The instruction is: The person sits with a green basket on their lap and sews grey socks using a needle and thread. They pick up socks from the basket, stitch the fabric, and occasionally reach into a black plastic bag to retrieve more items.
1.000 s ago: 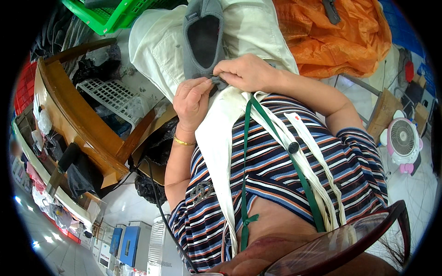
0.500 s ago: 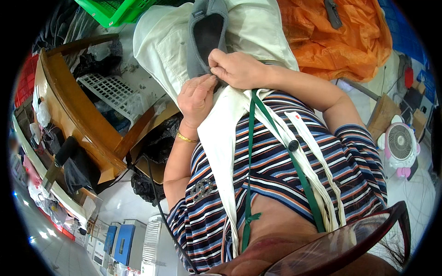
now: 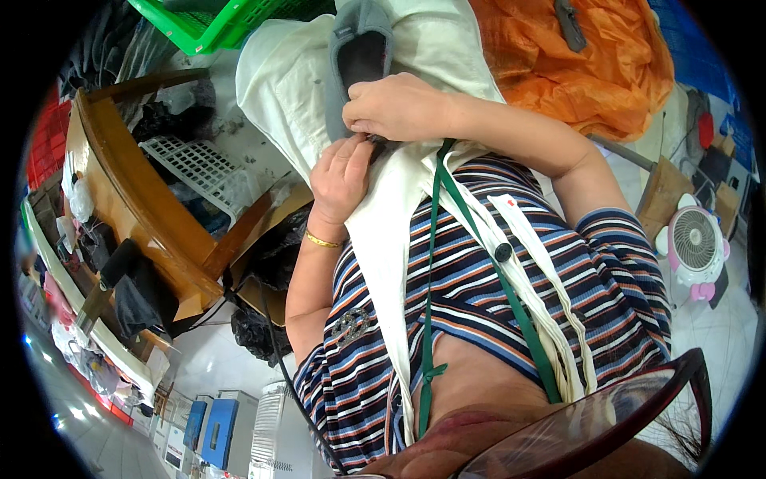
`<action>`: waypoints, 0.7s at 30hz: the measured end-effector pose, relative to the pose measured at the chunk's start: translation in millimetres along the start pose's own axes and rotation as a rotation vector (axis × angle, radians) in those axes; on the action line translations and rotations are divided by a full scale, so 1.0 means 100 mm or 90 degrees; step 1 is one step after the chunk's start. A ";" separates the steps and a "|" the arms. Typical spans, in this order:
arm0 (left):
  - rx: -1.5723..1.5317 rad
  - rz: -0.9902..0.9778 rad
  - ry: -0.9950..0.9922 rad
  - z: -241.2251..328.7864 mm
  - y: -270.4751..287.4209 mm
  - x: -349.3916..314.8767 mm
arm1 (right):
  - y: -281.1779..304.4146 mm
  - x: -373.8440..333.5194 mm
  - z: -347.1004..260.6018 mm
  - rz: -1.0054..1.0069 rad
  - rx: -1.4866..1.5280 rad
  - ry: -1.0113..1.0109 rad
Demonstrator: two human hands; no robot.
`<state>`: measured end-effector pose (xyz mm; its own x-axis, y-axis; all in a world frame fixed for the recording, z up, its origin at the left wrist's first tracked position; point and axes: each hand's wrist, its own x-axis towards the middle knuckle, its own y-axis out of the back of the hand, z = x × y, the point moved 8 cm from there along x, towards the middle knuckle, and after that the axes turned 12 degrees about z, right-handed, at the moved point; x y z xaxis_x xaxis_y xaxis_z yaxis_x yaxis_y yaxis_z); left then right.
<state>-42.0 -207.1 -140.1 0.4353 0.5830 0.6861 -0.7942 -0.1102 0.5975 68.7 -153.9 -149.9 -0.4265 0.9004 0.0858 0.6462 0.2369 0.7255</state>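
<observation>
A soft grey slipper (image 3: pixel 335 88) with a dark inner sole lies on my lap, over pale cream cloth (image 3: pixel 279 80). Its toe points away from me. At its near end, my left hand (image 3: pixel 341 177) is closed, thumb and fingertips pinching the edge. My right hand (image 3: pixel 399 108) is closed too, lying across the near part of the opening with its fingers bent over the rim. The two hands almost meet there. Whether anything small sits between my right fingertips is hidden by the hand.
A brown wooden chair (image 3: pixel 136 191) and a white plastic basket (image 3: pixel 195 172) stand to the left. A green crate (image 3: pixel 199 36) is at the far left. Orange sheeting (image 3: pixel 574 88) spreads at the far right, with a small pink-and-white fan (image 3: pixel 692 243) nearer.
My right hand has shifted a little left over the slipper's opening and turned, showing more of its back. My left hand stays pinched at the near edge.
</observation>
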 end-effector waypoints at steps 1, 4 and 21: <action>0.001 -0.001 -0.005 0.00 0.00 0.00 | -0.01 0.01 0.01 -0.005 0.001 -0.002; 0.018 0.011 -0.021 0.00 0.05 0.01 | -0.06 0.00 0.03 -0.031 0.006 -0.009; 0.016 -0.004 0.080 -0.12 0.06 0.13 | 0.08 -0.02 -0.05 0.241 0.304 0.012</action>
<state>-46.1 -190.4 -132.5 0.3817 0.6798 0.6262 -0.7805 -0.1259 0.6124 72.2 -155.6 -140.8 -0.1198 0.9483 0.2940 0.9657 0.0426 0.2561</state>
